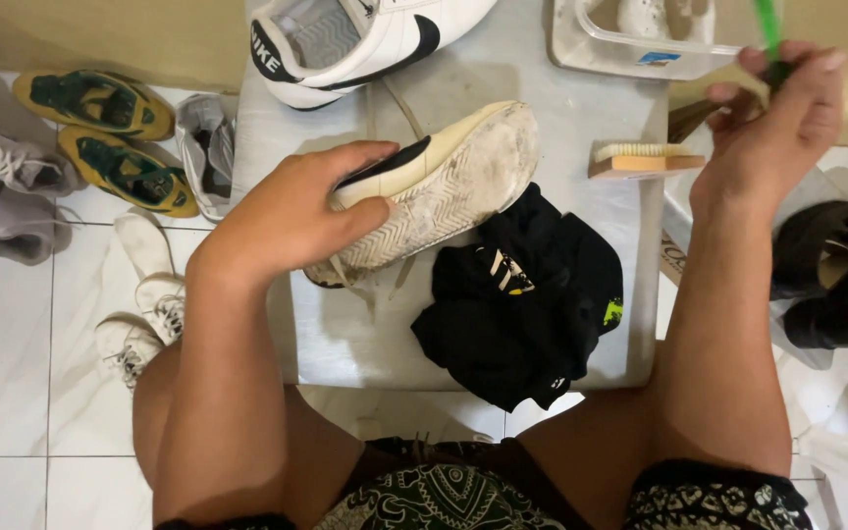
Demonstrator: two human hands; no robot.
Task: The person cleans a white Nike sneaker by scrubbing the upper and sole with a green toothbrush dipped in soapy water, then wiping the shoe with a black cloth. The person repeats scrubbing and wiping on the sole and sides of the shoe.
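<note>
My left hand (296, 211) grips a white sneaker (453, 182) with a black mark, tipped on its side so the dirty sole faces me, on a small grey table (365, 334). My right hand (777, 123) is raised at the upper right, fingers closed around a thin green handle (768, 29) whose far end runs out of view. A black cloth (522, 304) lies crumpled just right of the sneaker. The matching white sneaker (365, 39) lies at the table's far edge.
A wooden scrub brush (640, 159) and a clear plastic tub (640, 39) sit at the table's far right. Green-and-yellow shoes (110, 137), grey sneakers (2, 186) and white shoes (144, 304) lie on the white tiled floor at left. Dark shoes (836, 270) lie at right.
</note>
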